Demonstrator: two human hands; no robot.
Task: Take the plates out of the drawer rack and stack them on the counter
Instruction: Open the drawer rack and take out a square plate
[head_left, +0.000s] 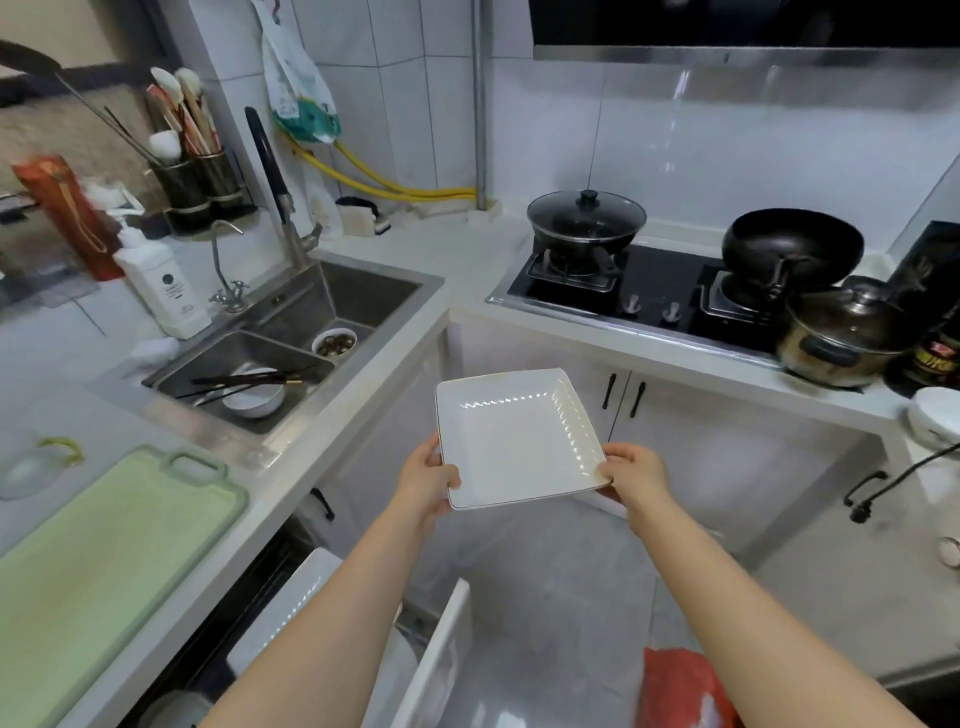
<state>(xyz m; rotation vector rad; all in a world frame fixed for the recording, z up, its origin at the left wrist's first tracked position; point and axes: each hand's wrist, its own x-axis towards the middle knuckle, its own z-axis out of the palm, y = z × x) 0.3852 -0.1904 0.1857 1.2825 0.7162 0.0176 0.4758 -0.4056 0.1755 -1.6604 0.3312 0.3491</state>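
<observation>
Mid-frame, left hand (427, 480) and right hand (635, 474) pinch one plate (517, 436) by its edges, out of the drawer (441, 654) at the bottom, with no stack visible on the counter (291, 467) yet.

White square plate (519, 439), level, seemingly above floor

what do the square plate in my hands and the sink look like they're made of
Square plate: probably glazed ceramic or porcelain, glossy white with bright light reflections and a thin dark rim line; melamine can't be ruled out.
Sink: looks like brushed stainless steel, grey metallic walls with a dull, soft sheen.
</observation>
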